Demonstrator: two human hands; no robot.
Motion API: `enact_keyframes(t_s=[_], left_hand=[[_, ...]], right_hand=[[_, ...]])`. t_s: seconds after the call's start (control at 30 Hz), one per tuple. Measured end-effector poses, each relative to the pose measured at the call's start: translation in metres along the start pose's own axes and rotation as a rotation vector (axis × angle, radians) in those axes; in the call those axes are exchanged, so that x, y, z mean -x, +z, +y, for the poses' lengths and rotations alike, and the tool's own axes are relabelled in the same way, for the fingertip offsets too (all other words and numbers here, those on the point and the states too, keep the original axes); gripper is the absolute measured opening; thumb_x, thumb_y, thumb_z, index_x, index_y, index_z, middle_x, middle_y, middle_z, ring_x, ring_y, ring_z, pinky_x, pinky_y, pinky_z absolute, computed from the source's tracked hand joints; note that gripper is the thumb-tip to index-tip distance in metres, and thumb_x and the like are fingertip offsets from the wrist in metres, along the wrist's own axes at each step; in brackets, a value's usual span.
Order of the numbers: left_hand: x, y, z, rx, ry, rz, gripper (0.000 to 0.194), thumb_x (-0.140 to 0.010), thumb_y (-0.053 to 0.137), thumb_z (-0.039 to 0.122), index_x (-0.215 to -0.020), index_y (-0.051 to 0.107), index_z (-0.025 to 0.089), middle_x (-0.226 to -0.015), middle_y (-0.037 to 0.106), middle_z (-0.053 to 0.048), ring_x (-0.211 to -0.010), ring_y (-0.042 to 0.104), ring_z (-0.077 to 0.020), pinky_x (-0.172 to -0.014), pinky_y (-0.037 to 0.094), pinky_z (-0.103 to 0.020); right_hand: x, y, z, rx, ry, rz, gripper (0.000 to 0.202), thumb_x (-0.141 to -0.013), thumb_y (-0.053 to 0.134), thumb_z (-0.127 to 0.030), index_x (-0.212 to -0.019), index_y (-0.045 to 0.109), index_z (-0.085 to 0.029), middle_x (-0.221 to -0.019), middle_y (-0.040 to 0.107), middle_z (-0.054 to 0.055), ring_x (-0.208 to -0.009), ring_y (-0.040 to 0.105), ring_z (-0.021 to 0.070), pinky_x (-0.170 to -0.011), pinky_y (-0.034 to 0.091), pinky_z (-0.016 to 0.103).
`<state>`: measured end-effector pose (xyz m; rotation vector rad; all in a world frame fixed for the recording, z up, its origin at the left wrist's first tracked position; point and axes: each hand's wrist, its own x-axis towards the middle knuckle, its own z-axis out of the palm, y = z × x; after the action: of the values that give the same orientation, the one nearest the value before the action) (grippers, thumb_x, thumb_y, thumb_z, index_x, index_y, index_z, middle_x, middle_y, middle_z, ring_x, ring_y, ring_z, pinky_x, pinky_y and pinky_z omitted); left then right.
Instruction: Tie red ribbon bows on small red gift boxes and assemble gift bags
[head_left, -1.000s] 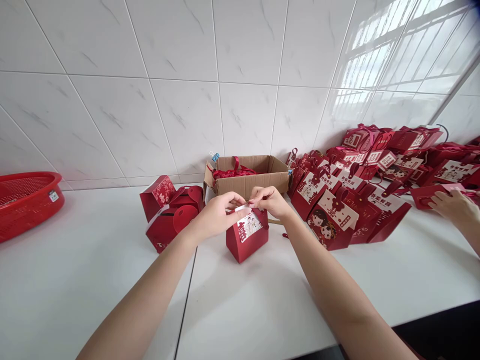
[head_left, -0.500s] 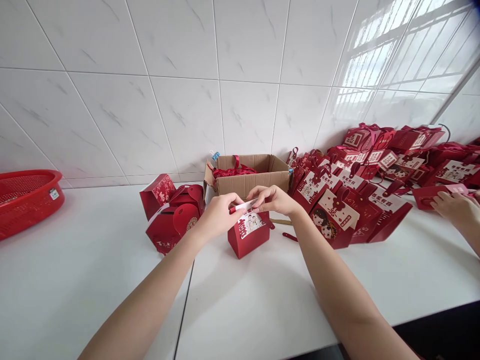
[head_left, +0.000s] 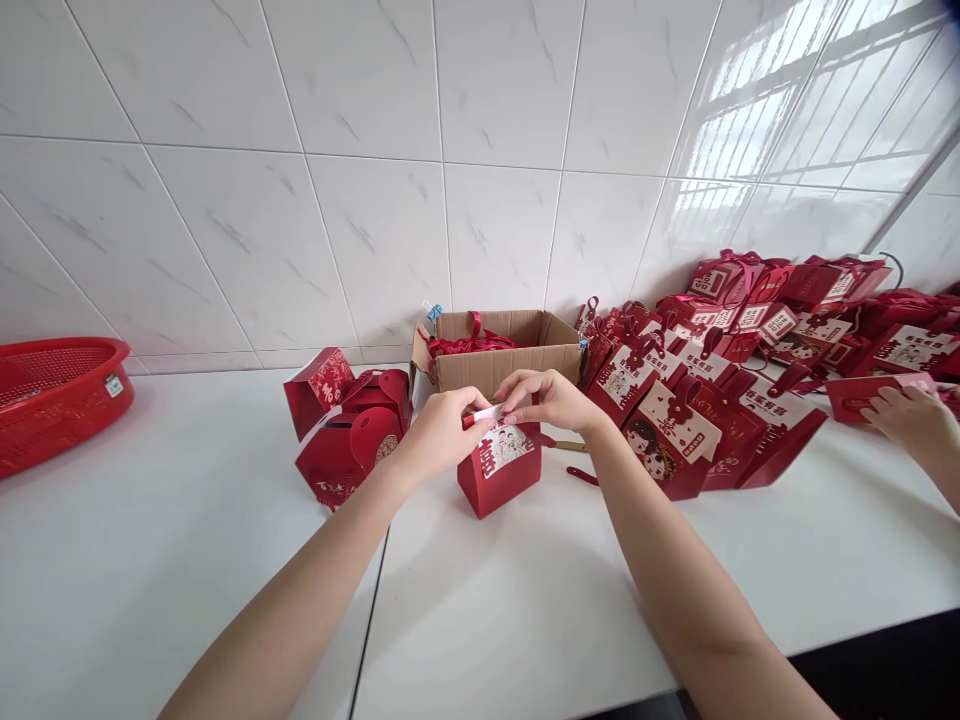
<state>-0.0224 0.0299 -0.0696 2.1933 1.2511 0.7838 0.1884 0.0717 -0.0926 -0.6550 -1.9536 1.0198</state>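
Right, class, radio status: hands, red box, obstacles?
Left hand and right hand gripping top of red box. Box upright on table. Cardboard box close behind.

In front of the cardboard box [head_left: 480,370], the left hand [head_left: 442,435] and right hand [head_left: 551,400] partly hide the top of a red gift box [head_left: 510,486]. Left of the cardboard box, a red basket [head_left: 67,425] is cut off; far right, a co-worker's hand [head_left: 904,415] partly covers a red packet [head_left: 849,398].

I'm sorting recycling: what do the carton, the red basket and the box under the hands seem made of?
Carton: matte cardboard, by its plain brown walls. Basket: likely plastic, slightly shiny with small holes. Box: probably smooth card, crisply folded.
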Motion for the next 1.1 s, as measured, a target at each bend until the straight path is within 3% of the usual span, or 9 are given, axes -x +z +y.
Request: enact_keyframes(t_s=[0.5,0.67,0.73,0.83,1.0,1.1], left_hand=[[0.000,0.001,-0.002,0.010,-0.011,-0.002,0.023,-0.080,0.057,0.045,-0.083,0.061,0.022,-0.073,0.065,0.000,-0.062,0.053,-0.0148,-0.053,0.034,-0.024],[0.000,0.001,-0.001,0.016,-0.008,-0.009,0.022,-0.081,0.056,0.043,-0.083,0.061,0.022,-0.073,0.064,0.000,-0.062,0.053,-0.0148,-0.053,0.035,-0.025],[0.001,0.000,0.000,0.013,-0.010,-0.011,0.022,-0.081,0.056,0.043,-0.083,0.061,0.022,-0.071,0.063,0.000,-0.061,0.053,-0.0148,-0.052,0.035,-0.025],[0.001,-0.001,0.002,0.004,-0.008,-0.010,0.020,-0.082,0.055,0.040,-0.084,0.060,0.021,-0.072,0.063,0.000,-0.062,0.055,-0.0150,-0.051,0.035,-0.024],[0.000,0.008,0.002,-0.149,0.019,0.114,0.012,-0.082,0.054,0.032,-0.085,0.051,0.021,-0.080,0.061,0.001,-0.065,0.056,-0.0150,-0.051,0.035,-0.025],[-0.002,0.024,-0.002,-0.257,0.025,0.251,0.034,-0.075,0.064,0.045,-0.090,0.045,0.021,-0.093,0.058,-0.003,-0.074,0.058,-0.0179,-0.050,0.036,-0.026]], right_hand=[[0.001,0.000,-0.002,-0.015,0.006,0.015,0.010,-0.066,0.079,-0.024,-0.074,0.075,-0.021,-0.090,0.064,0.003,-0.076,0.062,0.0111,-0.071,0.053,0.026],[0.001,0.003,-0.002,-0.103,0.001,0.034,0.027,-0.067,0.079,-0.024,-0.088,0.062,-0.019,-0.090,0.065,0.002,-0.084,0.065,0.0149,-0.076,0.055,0.031],[0.001,0.004,-0.004,-0.125,0.031,0.015,0.035,-0.067,0.079,-0.025,-0.093,0.057,-0.020,-0.092,0.065,0.002,-0.085,0.065,0.0160,-0.075,0.054,0.031],[0.001,0.004,-0.007,0.022,0.144,0.012,0.031,-0.069,0.076,-0.033,-0.089,0.060,-0.017,-0.086,0.064,0.002,-0.077,0.062,0.0148,-0.066,0.050,0.027],[-0.002,0.015,-0.010,0.192,0.239,0.145,0.035,-0.068,0.072,-0.046,-0.066,0.054,-0.016,-0.058,0.050,-0.005,-0.053,0.045,0.0087,-0.048,0.033,0.021],[-0.005,0.024,-0.011,0.158,0.250,0.204,0.039,-0.067,0.071,-0.049,-0.063,0.048,-0.018,-0.055,0.047,-0.005,-0.050,0.044,0.0090,-0.045,0.031,0.022]])
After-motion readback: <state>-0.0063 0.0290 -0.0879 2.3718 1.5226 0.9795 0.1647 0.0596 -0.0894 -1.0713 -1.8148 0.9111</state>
